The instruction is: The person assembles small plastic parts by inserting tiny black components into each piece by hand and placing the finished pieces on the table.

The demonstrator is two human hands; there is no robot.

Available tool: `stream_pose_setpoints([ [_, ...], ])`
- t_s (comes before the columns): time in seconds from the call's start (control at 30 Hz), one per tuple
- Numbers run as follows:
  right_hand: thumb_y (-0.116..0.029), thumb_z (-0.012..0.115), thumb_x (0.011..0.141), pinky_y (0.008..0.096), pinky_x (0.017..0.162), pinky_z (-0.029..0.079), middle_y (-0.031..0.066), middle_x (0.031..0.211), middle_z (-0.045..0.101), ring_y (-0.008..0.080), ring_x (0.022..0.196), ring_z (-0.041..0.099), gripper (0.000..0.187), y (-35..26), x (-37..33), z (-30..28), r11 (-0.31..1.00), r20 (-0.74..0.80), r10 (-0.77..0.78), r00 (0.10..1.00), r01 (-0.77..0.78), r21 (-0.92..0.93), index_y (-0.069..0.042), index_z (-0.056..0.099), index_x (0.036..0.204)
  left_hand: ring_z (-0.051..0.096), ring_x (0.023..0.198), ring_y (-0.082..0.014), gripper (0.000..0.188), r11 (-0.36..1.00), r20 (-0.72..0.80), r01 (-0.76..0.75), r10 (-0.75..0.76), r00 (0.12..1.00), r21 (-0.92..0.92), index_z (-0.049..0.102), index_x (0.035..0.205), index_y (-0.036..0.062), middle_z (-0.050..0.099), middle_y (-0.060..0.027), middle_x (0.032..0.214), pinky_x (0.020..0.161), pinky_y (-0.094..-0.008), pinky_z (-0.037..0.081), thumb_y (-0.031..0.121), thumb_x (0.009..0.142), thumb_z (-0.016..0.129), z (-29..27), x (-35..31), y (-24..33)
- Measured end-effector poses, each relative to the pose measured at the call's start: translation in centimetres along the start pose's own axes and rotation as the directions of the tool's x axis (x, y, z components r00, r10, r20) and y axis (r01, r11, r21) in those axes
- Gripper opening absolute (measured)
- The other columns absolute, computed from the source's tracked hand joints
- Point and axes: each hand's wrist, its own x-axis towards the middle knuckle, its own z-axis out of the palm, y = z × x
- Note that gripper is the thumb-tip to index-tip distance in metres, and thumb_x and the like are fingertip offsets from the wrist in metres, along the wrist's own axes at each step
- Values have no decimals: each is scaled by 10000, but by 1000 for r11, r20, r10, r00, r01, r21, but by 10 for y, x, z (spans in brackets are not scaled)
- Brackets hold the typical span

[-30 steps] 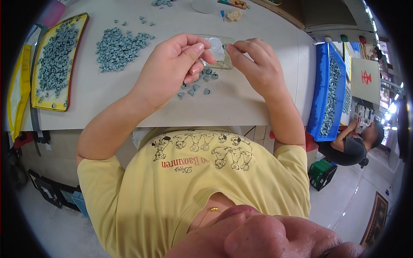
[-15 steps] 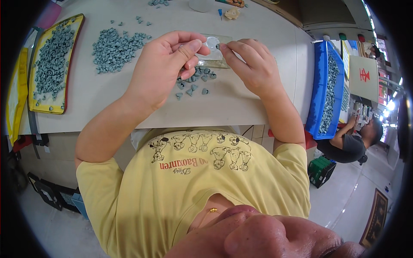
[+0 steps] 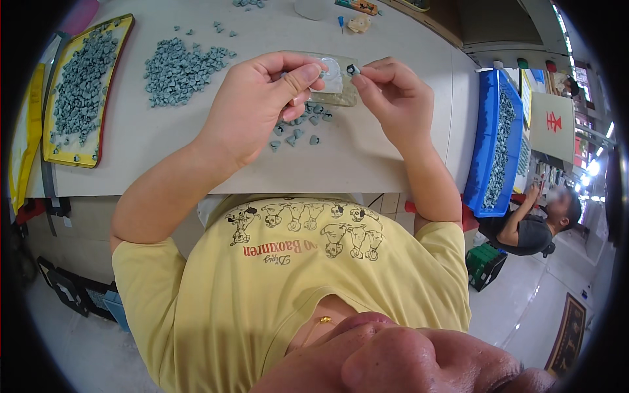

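Gray-green piece (image 3: 352, 70): pinched between right hand (image 3: 398, 92) fingers, near the clear plate's (image 3: 347, 97) right edge.
Left hand (image 3: 272, 92): fingers pressed together; contents cannot be told.
Hidden: plate's left part; some loose pieces (image 3: 297, 134) on surface (image 3: 327, 170).
Change: piece farther from left hand than half a second ago.

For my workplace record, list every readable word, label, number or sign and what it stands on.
Yellow T-shirt: red and dark lettering, wording not copied here.
Pale board: one large red character, sideways, not copied.
Brown mat: marks too blurred to read.
Orange-and-green item: any print too small to read.
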Motion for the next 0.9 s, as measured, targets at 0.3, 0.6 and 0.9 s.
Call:
stream_pose_setpoints([
  [0.3,31,604,806,223,624,435,64,806,595,103,707,536,28,-11,-1,4,718,210,405,890,-452,530,29,599,834,332,528,-39,197,994,65,89,-93,994,67,493,875,10,458,24,672,457,-190,288,190,950,462,3,-6,-5],
  [0.6,102,696,635,237,492,439,77,753,602,148,608,555,187,-8,2,15,900,-98,-412,906,389,-196,11,619,779,289,517,-40,237,958,120,264,-251,960,-110,473,847,52,374,48,628,436,-194,221,263,954,451,6,-8,-2],
  [0.9,108,708,593,270,520,452,89,763,579,188,626,555,267,-7,3,15,759,11,-599,801,572,-310,34,640,841,281,509,-52,259,957,133,254,-237,962,-138,477,840,16,398,33,625,436,-212,228,247,955,450,6,-7,-2],
])
